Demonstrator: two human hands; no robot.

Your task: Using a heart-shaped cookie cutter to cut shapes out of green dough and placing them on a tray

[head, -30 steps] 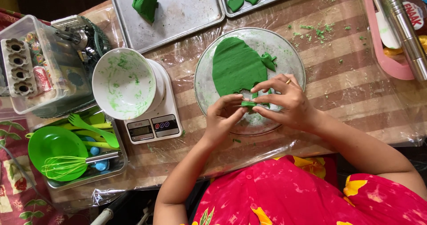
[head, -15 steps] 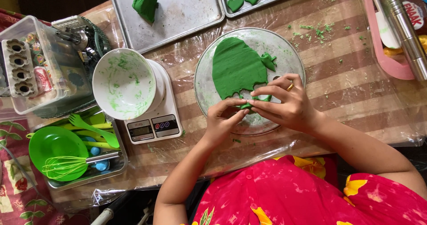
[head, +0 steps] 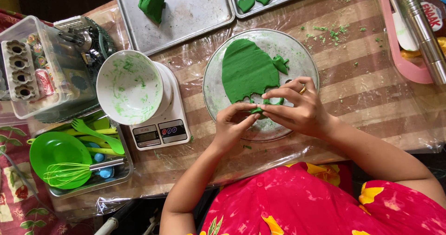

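Both hands meet at the near edge of a round glass plate (head: 213,84) that sits on the plastic-covered desk (head: 362,91). The left hand (head: 232,126) has its fingertips pinched together on a small green piece of dough (head: 257,109) at the plate's lower rim. The right hand (head: 299,107), with a ring on one finger, curls over the same spot, its thumb and fingers closed on what looks like a small cutter pressed into the dough, though the fingers hide most of it.

A flat rolled dough sheet (head: 246,70) covers the middle of the plate, its lower edge notched where shapes have been cut out. A small scrap (head: 281,64) lies at the sheet's right edge, touching it.

Left of the plate, a white bowl (head: 129,87) smeared with green stands on a scale (head: 160,130). Beyond it a metal tray (head: 195,7) holds a lump of dough (head: 152,5). A second tray (head: 278,3) to the right carries green heart shapes (head: 246,3). Green crumbs (head: 334,33) are scattered on the desk near that tray.

At the far left a clear box (head: 42,68) holds moulds. In front of it a shallow tin (head: 123,172) contains a green bowl (head: 53,153), a green whisk (head: 69,172) and a green fork (head: 95,133). A steel rolling pin (head: 420,28) lies at the right edge over a pink board (head: 399,54).
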